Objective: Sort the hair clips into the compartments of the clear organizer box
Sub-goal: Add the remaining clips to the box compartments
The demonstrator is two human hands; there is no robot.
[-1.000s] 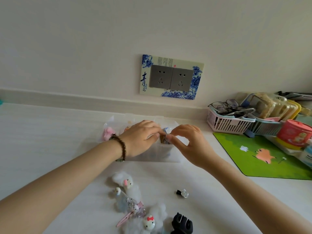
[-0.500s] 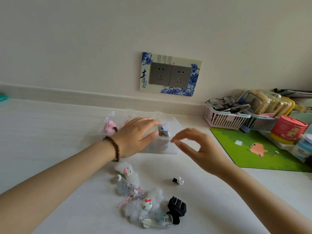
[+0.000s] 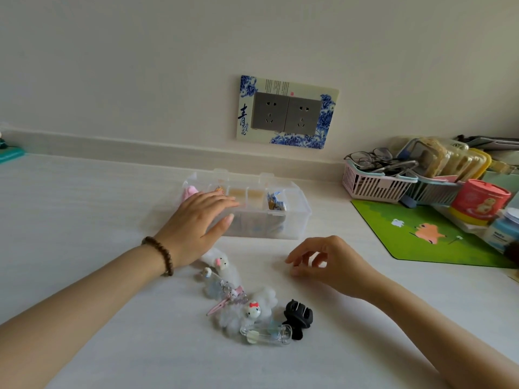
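The clear organizer box (image 3: 295, 220) stands open on the white table near the wall. A blue and brown clip (image 3: 276, 202) sits in its right compartment and a pink fluffy clip (image 3: 188, 192) at its left end. My left hand (image 3: 196, 226) lies on the box's left front, fingers spread, thumb against the front wall. My right hand (image 3: 331, 265) hovers low over the table in front of the box, fingers curled down and apart, nothing visible in them. Loose clips lie nearer me: a fluffy white cat clip (image 3: 254, 310), a black claw clip (image 3: 297, 318), a clear clip (image 3: 266, 334), a slim pink clip (image 3: 220, 306).
A green mat (image 3: 421, 237) lies to the right. Behind it are a pink basket (image 3: 373, 183) holding glasses, stacked containers and a red tin (image 3: 477, 200). A wall socket (image 3: 286, 113) is above the box. A teal object (image 3: 9, 154) sits at the far left edge.
My right hand let go of the blue and brown clip in the box and drew back down to the table. The small clear clip it now covers is hidden. My left hand's fingers flattened.
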